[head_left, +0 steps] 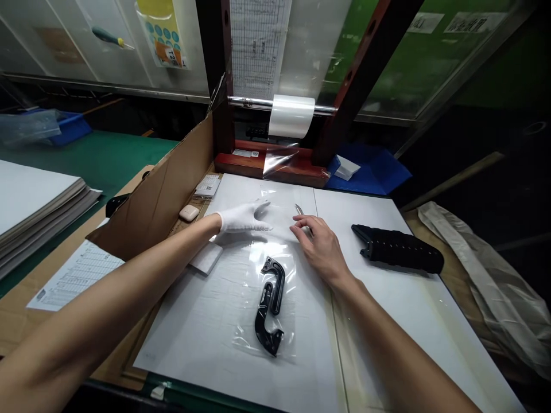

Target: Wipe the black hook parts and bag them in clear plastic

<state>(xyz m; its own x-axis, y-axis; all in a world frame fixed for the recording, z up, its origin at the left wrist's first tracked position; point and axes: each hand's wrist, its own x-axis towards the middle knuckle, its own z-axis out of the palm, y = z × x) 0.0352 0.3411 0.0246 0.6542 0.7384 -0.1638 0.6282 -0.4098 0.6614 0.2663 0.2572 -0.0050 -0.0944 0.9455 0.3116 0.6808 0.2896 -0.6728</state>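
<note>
My left hand, in a white glove, is over the white sheet with fingers and thumb apart. Clear film seems to lie by its fingertips, though its edges are hard to make out. To the right, my bare right hand has its fingers curled around a slim metal tool with a pointed tip; the rest of it is hidden in the hand. Between my forearms lies a clear plastic bag containing two curved black levers.
Behind my hands, a clear film roll hangs on a metal rod in a red frame. A row of black parts lies right. A cardboard wall, small pale case and white pad are left; a blue bin is behind.
</note>
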